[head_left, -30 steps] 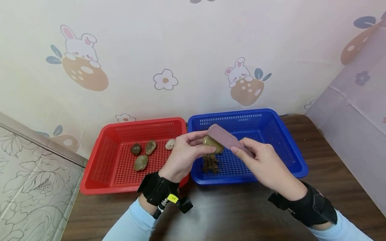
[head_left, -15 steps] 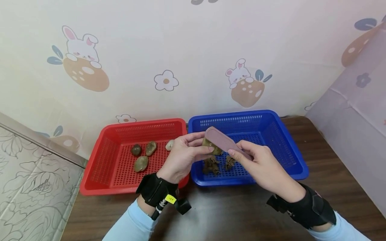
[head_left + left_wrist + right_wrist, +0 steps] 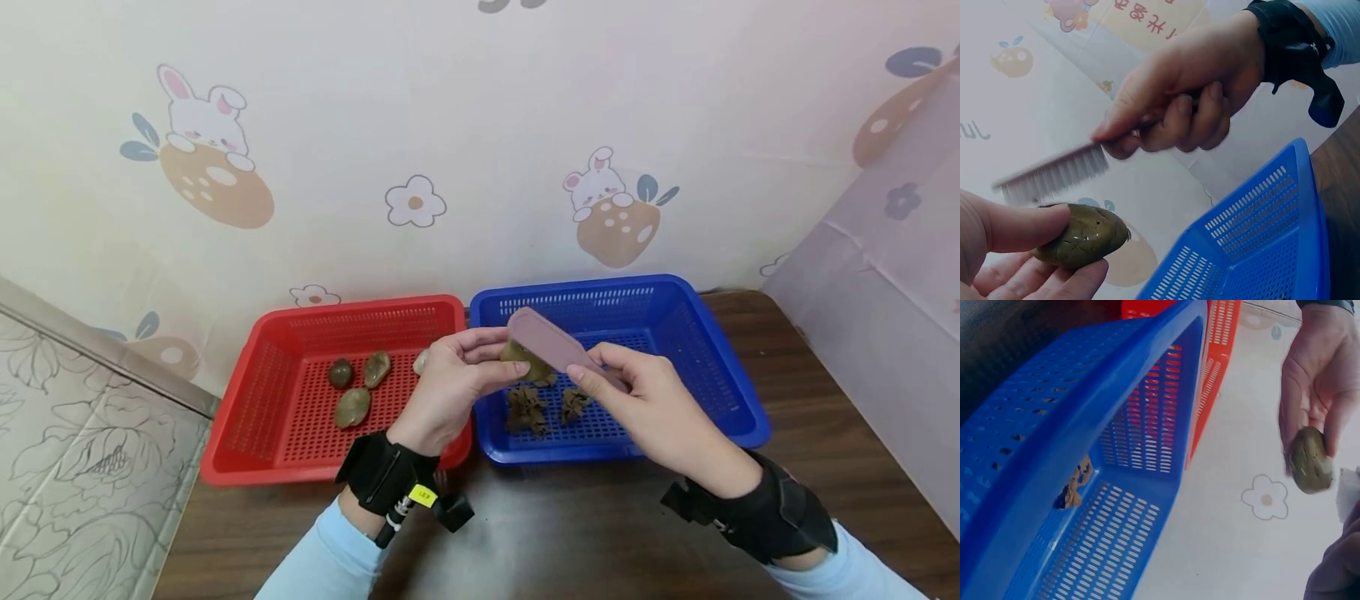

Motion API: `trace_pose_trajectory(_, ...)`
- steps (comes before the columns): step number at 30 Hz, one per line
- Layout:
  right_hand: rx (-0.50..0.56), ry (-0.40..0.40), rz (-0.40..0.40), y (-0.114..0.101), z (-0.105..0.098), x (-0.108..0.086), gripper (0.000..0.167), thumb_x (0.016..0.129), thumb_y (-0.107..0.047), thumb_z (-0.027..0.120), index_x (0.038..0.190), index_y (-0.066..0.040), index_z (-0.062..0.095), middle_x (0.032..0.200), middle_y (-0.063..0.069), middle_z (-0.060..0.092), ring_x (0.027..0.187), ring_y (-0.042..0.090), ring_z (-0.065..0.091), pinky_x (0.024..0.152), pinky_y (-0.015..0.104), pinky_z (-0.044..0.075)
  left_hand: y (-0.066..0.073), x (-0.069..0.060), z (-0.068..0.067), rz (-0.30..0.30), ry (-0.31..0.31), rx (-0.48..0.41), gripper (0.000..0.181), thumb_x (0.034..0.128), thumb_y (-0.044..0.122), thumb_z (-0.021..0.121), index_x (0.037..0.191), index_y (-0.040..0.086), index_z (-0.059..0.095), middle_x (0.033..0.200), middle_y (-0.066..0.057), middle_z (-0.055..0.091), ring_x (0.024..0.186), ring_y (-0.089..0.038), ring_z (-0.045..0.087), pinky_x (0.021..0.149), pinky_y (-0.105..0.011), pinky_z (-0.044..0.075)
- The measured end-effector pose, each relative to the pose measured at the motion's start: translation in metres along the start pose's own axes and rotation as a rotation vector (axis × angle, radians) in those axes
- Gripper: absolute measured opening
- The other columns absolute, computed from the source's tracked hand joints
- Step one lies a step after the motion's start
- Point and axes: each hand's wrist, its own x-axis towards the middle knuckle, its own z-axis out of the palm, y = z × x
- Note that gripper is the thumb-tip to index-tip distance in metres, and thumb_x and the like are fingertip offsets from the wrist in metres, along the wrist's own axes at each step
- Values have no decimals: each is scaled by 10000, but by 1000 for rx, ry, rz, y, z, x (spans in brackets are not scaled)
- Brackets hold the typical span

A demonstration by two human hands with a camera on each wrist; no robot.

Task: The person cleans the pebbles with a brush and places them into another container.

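Observation:
In my left hand [image 3: 457, 375], a smooth olive-brown stone [image 3: 1085, 234] is pinched between thumb and fingers above the blue basket [image 3: 720, 367]. My right hand [image 3: 645, 400] grips the handle of a flat pinkish brush [image 3: 547, 340]. Its pale bristles [image 3: 1054, 175] point down, just over the stone; whether they touch it I cannot tell. From the head view the brush hides part of the stone. Beneath the hands, several brown ragged clumps [image 3: 527, 410] lie on the basket's floor.
On the left stands a red basket [image 3: 255, 400] holding several stones, among them a greenish one [image 3: 352, 407] and a whitish one [image 3: 421, 361] partly behind the left hand. Both baskets rest on a dark wooden table [image 3: 555, 525] against a patterned wall [image 3: 495, 233].
The brush has shifted slightly left over the stone, with small shifts of both hands. A second brown clump beneath the right hand has come into view since one second ago.

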Motion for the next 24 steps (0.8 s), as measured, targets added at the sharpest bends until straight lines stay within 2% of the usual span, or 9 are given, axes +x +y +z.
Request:
trace_pose_trajectory(3,-8,-16,17,1,1,1,206,952,-429,482,971,-251,584,582,6,421,448,133,386,371,269,302,0,-1,0,3,14,15,388,772,124,763,1135,131,625,1097,-118,688,1005,-232,672,871,-356,545)
trace_pose_trajectory(8,-108,25,65,7,-3,4,286,949,-477,458,956,-216,572,594,7,422,452,131,391,369,261,286,0,-2,-1,-7,60,22,367,766,166,772,1105,121,640,1074,-91,696,989,-226,677,853,-355,552)
trace_pose_trajectory(11,-132,51,73,6,-4,4,329,946,-491,452,978,-189,579,608,12,431,453,131,391,368,259,284,0,-3,-1,2,55,0,362,780,152,758,1121,115,643,1096,-94,686,1002,-228,670,855,-359,551)
trace_pose_trajectory(13,-110,61,63,4,-4,4,325,950,-476,456,998,-182,586,609,17,431,455,134,388,373,261,289,0,-3,0,11,42,-13,351,795,143,743,1130,118,642,1104,-96,682,1011,-234,666,857,-364,550)
trace_pose_trajectory(17,-65,37,31,1,-1,4,292,956,-449,461,1031,-196,587,612,22,437,469,144,401,384,263,314,0,-2,1,31,33,-6,336,818,143,720,1143,125,637,1095,-99,684,1006,-242,665,856,-367,552)
trace_pose_trajectory(20,-108,27,38,5,1,5,314,954,-468,453,1041,-196,583,622,12,454,471,136,414,386,255,320,0,-2,2,26,44,-3,346,827,151,711,1160,116,620,1105,-99,681,1006,-234,666,858,-361,551)
trace_pose_trajectory(24,-162,71,64,7,0,5,343,949,-485,451,1036,-180,582,620,8,450,452,125,406,372,247,301,0,-1,1,1,65,-51,376,831,154,707,1185,102,590,1140,-102,664,1028,-229,660,856,-356,549)
